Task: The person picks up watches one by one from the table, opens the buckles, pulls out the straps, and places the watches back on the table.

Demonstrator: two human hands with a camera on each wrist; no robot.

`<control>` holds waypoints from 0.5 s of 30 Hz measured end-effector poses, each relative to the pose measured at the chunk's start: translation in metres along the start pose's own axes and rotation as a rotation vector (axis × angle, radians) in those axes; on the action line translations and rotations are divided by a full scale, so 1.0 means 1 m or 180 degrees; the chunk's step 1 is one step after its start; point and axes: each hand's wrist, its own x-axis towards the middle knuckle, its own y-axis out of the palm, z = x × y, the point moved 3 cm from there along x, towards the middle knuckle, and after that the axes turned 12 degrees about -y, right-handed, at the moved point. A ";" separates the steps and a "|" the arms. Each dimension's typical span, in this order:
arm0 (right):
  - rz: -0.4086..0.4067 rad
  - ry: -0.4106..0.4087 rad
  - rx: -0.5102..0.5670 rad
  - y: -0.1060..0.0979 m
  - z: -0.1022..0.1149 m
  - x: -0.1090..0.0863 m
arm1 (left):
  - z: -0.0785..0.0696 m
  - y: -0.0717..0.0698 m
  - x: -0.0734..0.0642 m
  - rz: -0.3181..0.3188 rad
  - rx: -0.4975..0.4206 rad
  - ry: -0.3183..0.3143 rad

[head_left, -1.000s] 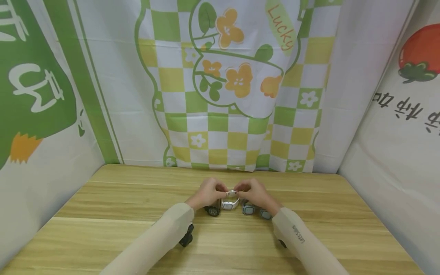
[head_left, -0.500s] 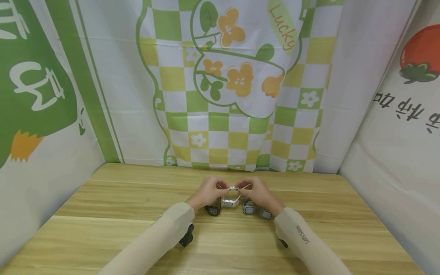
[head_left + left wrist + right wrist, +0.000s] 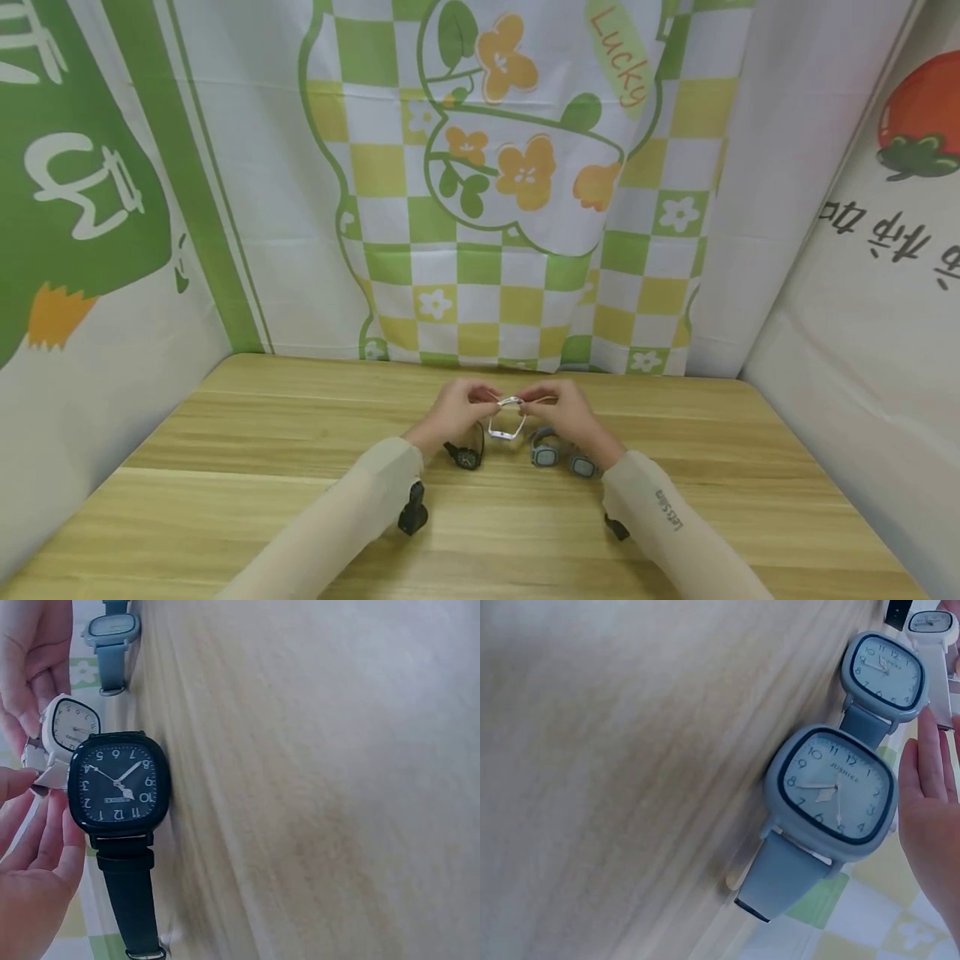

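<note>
Both hands pinch the strap of a white wristwatch (image 3: 503, 434), whose strap forms a loop with the case hanging at its lower side. My left hand (image 3: 455, 412) grips the strap's top from the left with thumb and fingers. From the right, my right hand (image 3: 564, 410) pinches it close by. In the left wrist view the white dial (image 3: 76, 724) shows behind a black wristwatch (image 3: 118, 784), which partly covers the strap. The right wrist view has the white watch at its upper right edge, beside the right hand's fingers (image 3: 931, 761).
The black watch stands on the wooden table (image 3: 495, 542) near the left hand. Two grey-blue wristwatches (image 3: 544, 455) stand below the right hand. Black devices (image 3: 412, 510) sit at both wrists. A printed curtain (image 3: 480, 308) hangs along the table's back edge.
Both hands have risen slightly and shifted a little away from the body with the white watch. Its case has tipped, so the dial faces the head view less. The other watches stay put.
</note>
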 end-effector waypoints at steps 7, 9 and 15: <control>-0.0067 0.0003 0.0222 -0.002 0.002 -0.001 | -0.004 -0.001 -0.001 0.0138 -0.0251 -0.0240; -0.0097 0.0011 0.0280 -0.002 0.002 -0.001 | -0.005 -0.001 -0.001 0.0184 -0.0384 -0.0347; -0.0078 0.0138 0.0413 -0.007 0.004 -0.003 | -0.008 -0.003 -0.001 0.0366 -0.0589 -0.0425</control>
